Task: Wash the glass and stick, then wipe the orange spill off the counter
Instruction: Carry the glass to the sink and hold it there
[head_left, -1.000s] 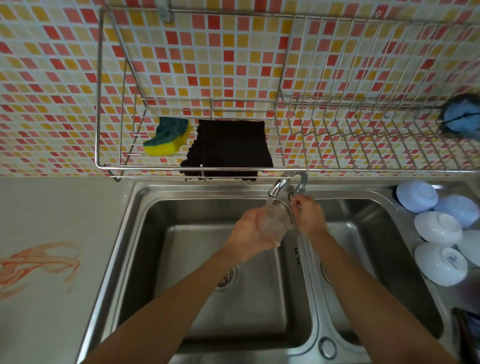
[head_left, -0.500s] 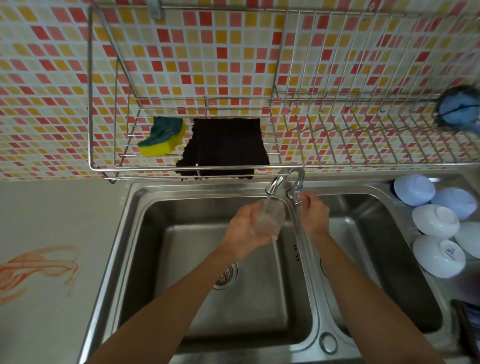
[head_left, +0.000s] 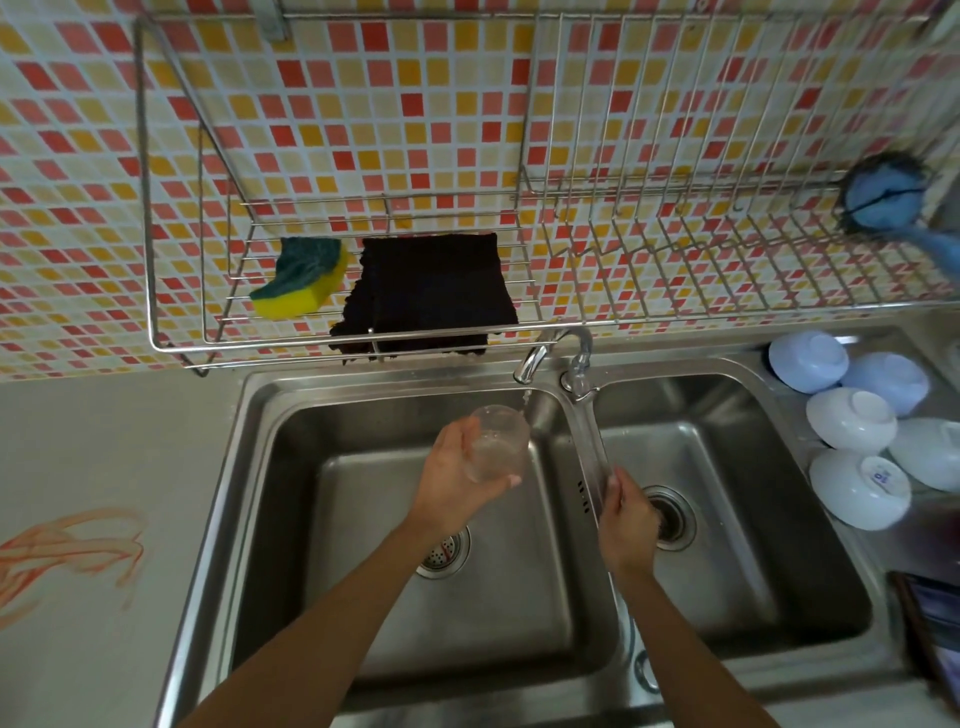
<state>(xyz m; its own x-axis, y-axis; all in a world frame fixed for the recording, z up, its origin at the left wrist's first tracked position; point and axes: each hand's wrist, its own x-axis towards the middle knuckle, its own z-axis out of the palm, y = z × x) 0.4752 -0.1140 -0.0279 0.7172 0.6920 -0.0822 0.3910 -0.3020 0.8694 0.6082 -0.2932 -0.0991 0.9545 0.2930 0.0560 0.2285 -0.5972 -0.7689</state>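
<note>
The clear, round drinking glass sits in the person's left hand, fingers curled around its side, held above the left basin of the stainless steel double sink and just below the spout of the chrome tap, from which a thin stream of water falls by the rim of the glass. The right hand is over the divider between the two basins, near the right basin's drain; its fingers look loosely bent with the thumb up, and whether it grips anything cannot be told. The stick cannot be made out in this view

On the grey counter to the left of the sink, well apart from the hands, lies the smeared orange spill. Against the far wall of red, orange and yellow mosaic tiles hangs a wire metal dish rack; in its left part rest a yellow sponge with a green scouring side and, just to its right, a folded black cloth that droops over the front rail. At the rack's far right end hangs a blue round scrubber. To the right of the sink, several upturned white bowls are clustered together
</note>
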